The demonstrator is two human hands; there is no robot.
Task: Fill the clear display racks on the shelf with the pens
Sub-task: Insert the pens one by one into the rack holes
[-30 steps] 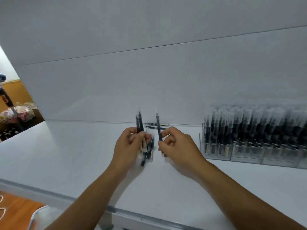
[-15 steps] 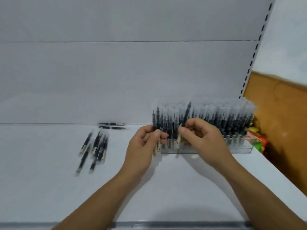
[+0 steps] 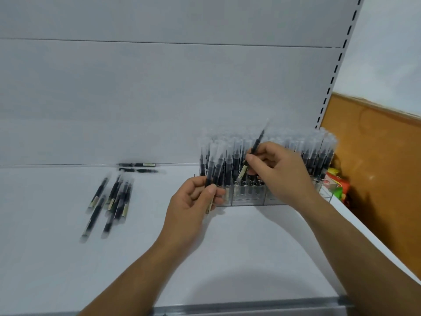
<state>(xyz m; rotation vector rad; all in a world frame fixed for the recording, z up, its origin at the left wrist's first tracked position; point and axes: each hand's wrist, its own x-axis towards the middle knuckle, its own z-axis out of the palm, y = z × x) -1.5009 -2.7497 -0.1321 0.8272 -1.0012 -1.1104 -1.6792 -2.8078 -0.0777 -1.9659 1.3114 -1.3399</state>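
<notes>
Loading step — right hand (image 3: 280,172) pinches one pen (image 3: 254,149), tilted over the clear rack (image 3: 248,199); left hand (image 3: 193,201) grips a spare bundle (image 3: 213,172) at the rack's left end. Next, the pen likely needs standing upright into a free slot — loose pens (image 3: 111,199) wait well left.

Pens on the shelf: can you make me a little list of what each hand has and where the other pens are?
left hand: grips a bunch of pens, upright, by the rack's left end
right hand: pinches one pen, tilted, over the rack
rack: clear, on the shelf, crowded with upright pens
loose pens: piled flat, left of the hands
two more pens: at the shelf's back edge
</notes>
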